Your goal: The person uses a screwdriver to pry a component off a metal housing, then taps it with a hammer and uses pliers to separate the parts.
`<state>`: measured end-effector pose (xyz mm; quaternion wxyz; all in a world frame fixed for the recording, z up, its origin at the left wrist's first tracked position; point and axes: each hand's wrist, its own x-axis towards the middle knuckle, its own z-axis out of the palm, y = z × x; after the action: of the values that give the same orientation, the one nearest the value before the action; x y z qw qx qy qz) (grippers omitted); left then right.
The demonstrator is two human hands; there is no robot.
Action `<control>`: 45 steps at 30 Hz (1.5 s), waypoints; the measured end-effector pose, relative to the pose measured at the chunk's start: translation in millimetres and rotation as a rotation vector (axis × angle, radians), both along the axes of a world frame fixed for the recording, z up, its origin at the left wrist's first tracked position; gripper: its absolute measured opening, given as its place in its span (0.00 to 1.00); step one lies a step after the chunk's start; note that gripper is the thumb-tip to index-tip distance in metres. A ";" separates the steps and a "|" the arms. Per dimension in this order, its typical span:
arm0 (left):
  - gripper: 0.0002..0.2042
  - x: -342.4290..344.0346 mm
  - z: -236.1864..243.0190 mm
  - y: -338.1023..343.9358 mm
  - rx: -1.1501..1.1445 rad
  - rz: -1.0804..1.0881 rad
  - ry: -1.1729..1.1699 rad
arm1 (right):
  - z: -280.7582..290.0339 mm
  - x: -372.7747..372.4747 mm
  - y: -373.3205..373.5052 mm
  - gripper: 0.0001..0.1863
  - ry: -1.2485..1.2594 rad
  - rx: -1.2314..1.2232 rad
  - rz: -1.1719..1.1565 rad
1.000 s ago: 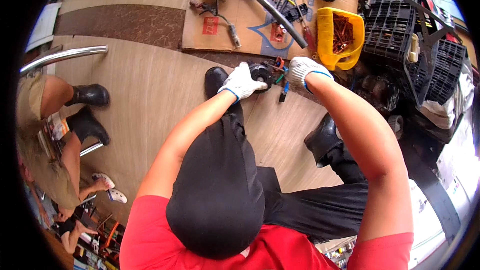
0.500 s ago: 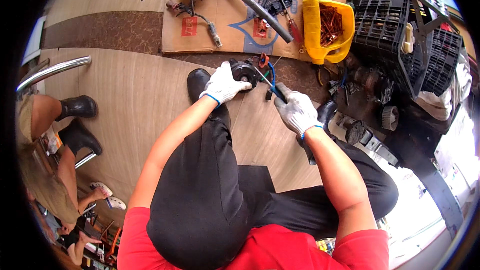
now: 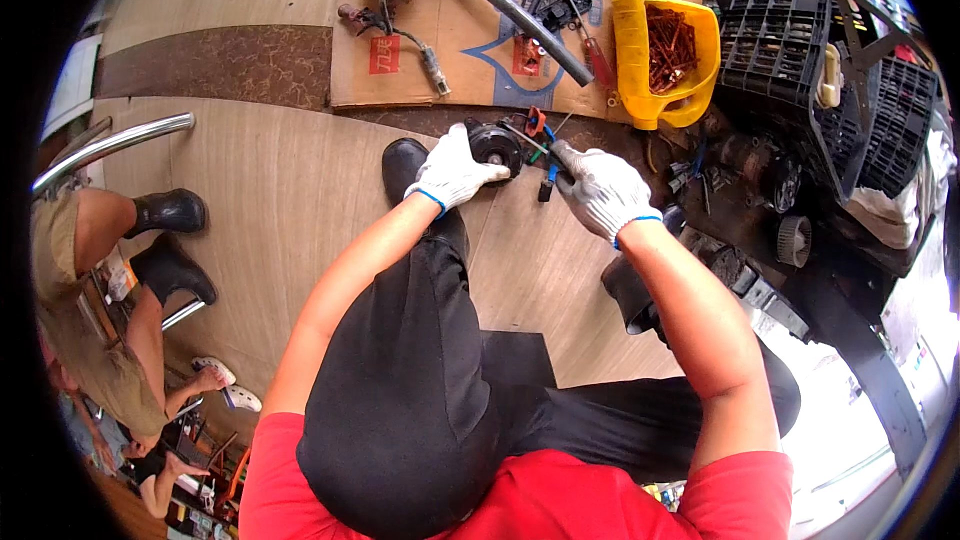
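- Head view, centre of the frame: the left hand [image 3: 452, 176], in a white knit glove, is curling its fingers around the left side of a round black motor part [image 3: 497, 145], gripping it above the knee.
- Just right of centre: the right hand [image 3: 600, 190], also gloved, is closing its fingers on a thin tool or wire; which one cannot be told; red, blue and green wires [image 3: 540, 135] are running between the part and this hand.
- Upper centre: a flattened cardboard sheet [image 3: 460, 35] is lying on the wooden floor [image 3: 250, 200]; a grey pipe [image 3: 530, 25] is lying slantwise on it.
- Upper right: a yellow scoop-shaped bin [image 3: 645, 90] is holding reddish screws; a black plastic crate [image 3: 775, 35] is standing just beside it.
- Left edge: another person's black boots [image 3: 170, 212] are resting on the floor, well apart from the hands.
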<state>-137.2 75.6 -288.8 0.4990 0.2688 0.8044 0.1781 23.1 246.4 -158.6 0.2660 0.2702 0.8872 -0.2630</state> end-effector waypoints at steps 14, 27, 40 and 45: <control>0.48 3.0 -26.0 -8.1 0.087 -0.013 0.029 | 2.4 -15.7 -29.7 0.21 -0.254 -0.015 -0.125; 0.42 1.8 -11.3 -1.6 0.146 0.039 -0.051 | -48.8 6.3 -84.3 0.29 -0.158 -0.132 -0.609; 0.52 17.4 27.6 2.1 0.371 -0.171 0.546 | -50.0 50.3 -71.0 0.22 -0.024 -0.189 -0.604; 0.54 30.9 35.8 27.5 0.091 -0.365 0.480 | -60.7 52.7 -81.1 0.22 -0.066 -0.175 -0.624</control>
<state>-106.3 103.1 -253.0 0.3061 0.4653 0.8289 0.0527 75.8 165.3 -219.2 0.2237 0.5135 0.7265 -0.3981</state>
